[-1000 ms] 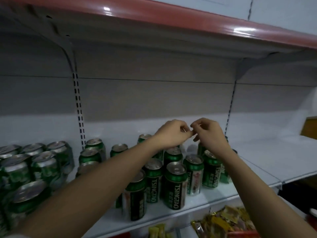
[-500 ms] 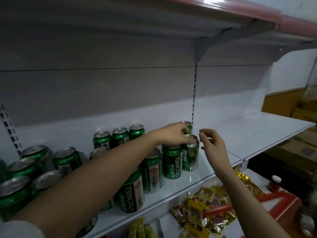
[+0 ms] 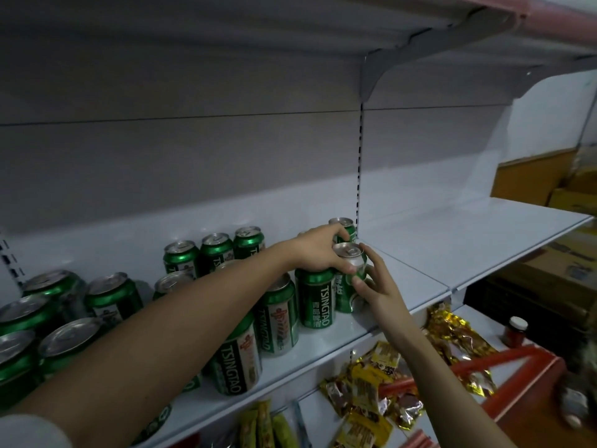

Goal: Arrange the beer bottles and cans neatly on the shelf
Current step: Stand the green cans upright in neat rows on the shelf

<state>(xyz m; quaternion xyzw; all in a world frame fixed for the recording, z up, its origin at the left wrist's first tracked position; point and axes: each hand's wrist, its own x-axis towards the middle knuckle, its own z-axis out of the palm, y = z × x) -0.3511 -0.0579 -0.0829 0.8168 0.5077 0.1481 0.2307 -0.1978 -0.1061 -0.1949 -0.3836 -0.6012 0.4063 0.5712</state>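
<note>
Both hands are together on one green beer can at the right end of the can group on the white shelf. Left hand wraps its top and side; right hand pinches its body from the right. The can looks tilted, sitting against the neighbouring can. Likely full, so fairly heavy; smooth rigid metal, maybe slippery, thin walls dent. Best held around mid-body, not the rim.

Foil snack packets on lower shelf, small red-filled jar, cardboard boxes
</note>
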